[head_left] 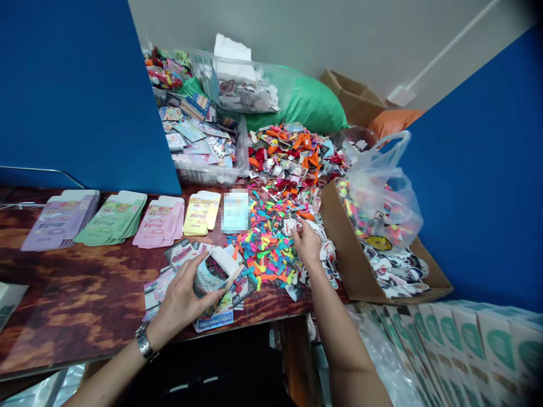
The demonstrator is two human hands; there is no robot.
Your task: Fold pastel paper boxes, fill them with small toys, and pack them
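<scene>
My left hand (pixel 184 297) grips a printed cylindrical package (pixel 211 277) with a white flap at its top, low on the table over scattered printed sheets (pixel 158 292). A metal wristwatch (pixel 146 342) sits on that wrist. My right hand (pixel 306 240) pinches a small white card piece (pixel 290 226) above a heap of bright uninflated balloons (pixel 267 254). Its fingers rest at the heap's edge. Several stacks of printed cards lie in a row to the left, with a lilac stack (pixel 59 220) at the far end and a yellow stack (pixel 201 212) nearer the balloons.
A dark wood-grain table (pixel 72 294) carries everything. A cardboard box (pixel 350 260) holds stickers and a plastic bag (pixel 382 192). Behind stand a clear bin of cards (pixel 207 152) and a green sack (pixel 301 102). Packed boxes (pixel 466 350) sit low right; blue panels (pixel 475 169) flank the table.
</scene>
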